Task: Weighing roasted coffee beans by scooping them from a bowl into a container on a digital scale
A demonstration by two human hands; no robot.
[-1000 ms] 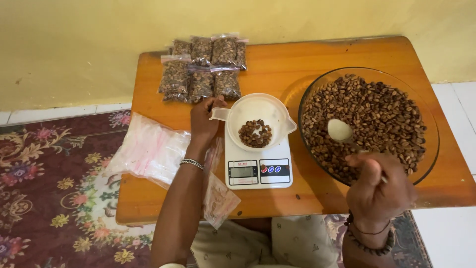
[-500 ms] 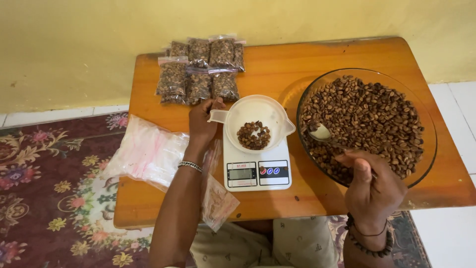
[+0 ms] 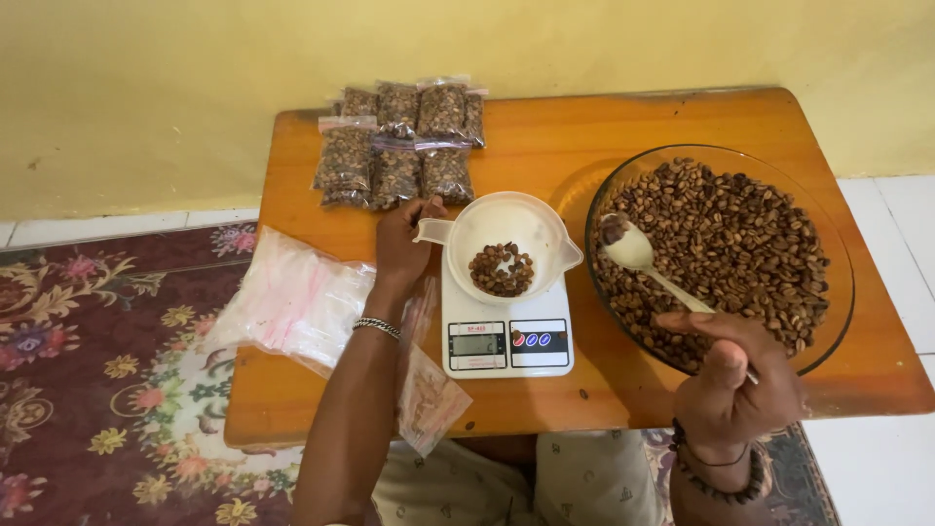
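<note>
My right hand [image 3: 732, 378] grips the handle of a pale spoon [image 3: 638, 258] whose bowl rests at the left edge of the roasted coffee beans in a large glass bowl [image 3: 833, 321]. My left hand [image 3: 401, 244] holds the handle of a white plastic bowl [image 3: 506, 219] that sits on a small white digital scale [image 3: 506, 341]. A small heap of coffee beans [image 3: 502, 270] lies in the white bowl.
Several filled clear bags of beans [image 3: 399, 146] lie at the back left of the wooden table [image 3: 584, 136]. A pile of empty plastic bags [image 3: 292, 302] hangs over the table's left side. A patterned rug [image 3: 97, 370] covers the floor at left.
The spoon has moved left through the beans toward the glass bowl's left rim and lifted slightly. My right hand shifted with it. The left hand stayed on the white bowl.
</note>
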